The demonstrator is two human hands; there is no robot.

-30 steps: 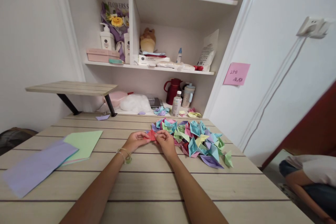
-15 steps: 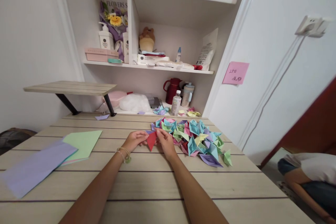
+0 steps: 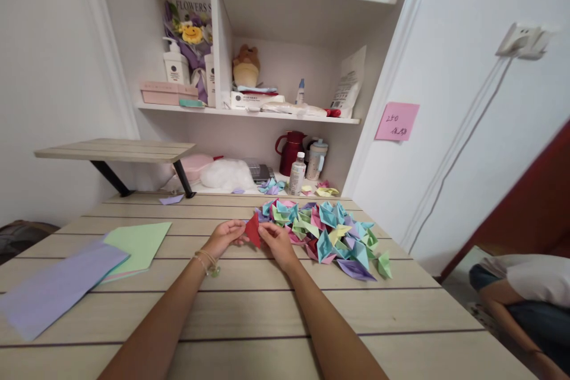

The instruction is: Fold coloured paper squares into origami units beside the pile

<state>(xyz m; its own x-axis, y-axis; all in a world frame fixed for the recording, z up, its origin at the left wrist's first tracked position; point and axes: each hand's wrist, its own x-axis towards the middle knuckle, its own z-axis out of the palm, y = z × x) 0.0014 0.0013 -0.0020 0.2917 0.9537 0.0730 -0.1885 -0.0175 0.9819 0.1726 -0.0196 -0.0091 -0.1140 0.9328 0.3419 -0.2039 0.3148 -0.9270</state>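
Observation:
A small piece of folded red paper point(image 3: 253, 231) is held up between my two hands, just above the wooden table point(image 3: 249, 314). My left hand point(image 3: 226, 237), with bracelets on its wrist, pinches the paper's left side. On the right edge, the thumb and fingers of my right hand point(image 3: 276, 242) close on it. Right beside that hand lies a heap of folded paper boats point(image 3: 327, 231) in blue, green, pink, purple and yellow. Some of its left end is hidden behind my right hand.
Flat purple paper point(image 3: 62, 285) and green paper point(image 3: 145, 243) lie at the left. A raised wooden shelf point(image 3: 116, 149) stands at the table's back left. Behind are a plastic bottle point(image 3: 297, 175) and a red jug point(image 3: 291, 152). Another person point(image 3: 521, 285) is low at the right.
The red paper has been turned, so a corner now points up between my hands. My right hand has shifted slightly down the paper's edge. The whole view has moved a little.

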